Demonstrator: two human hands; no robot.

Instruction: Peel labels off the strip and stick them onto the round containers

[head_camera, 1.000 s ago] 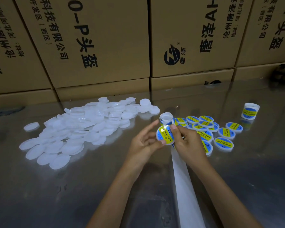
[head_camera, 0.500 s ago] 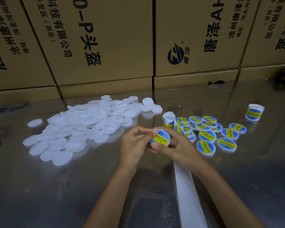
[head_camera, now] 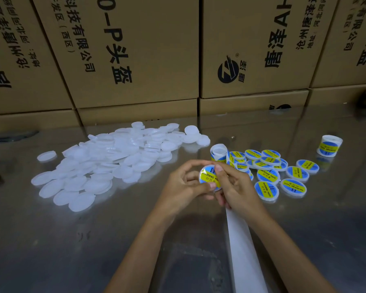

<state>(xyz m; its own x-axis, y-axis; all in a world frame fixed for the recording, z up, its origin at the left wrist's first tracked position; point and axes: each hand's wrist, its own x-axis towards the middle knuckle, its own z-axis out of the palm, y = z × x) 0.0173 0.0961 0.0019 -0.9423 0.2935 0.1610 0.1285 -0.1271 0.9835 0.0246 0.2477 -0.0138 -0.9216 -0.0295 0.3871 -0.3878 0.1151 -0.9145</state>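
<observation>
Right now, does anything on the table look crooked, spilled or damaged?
Nothing stands out. Both hands, left hand and right hand, hold a labelled container; blank containers lie heaped loosely, finished ones clustered.

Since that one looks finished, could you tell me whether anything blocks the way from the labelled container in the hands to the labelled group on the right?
Nothing visible does. The round white container with the blue-and-yellow label is held by the left hand and right hand, and bare metal tabletop separates it from the group of labelled containers.
</observation>
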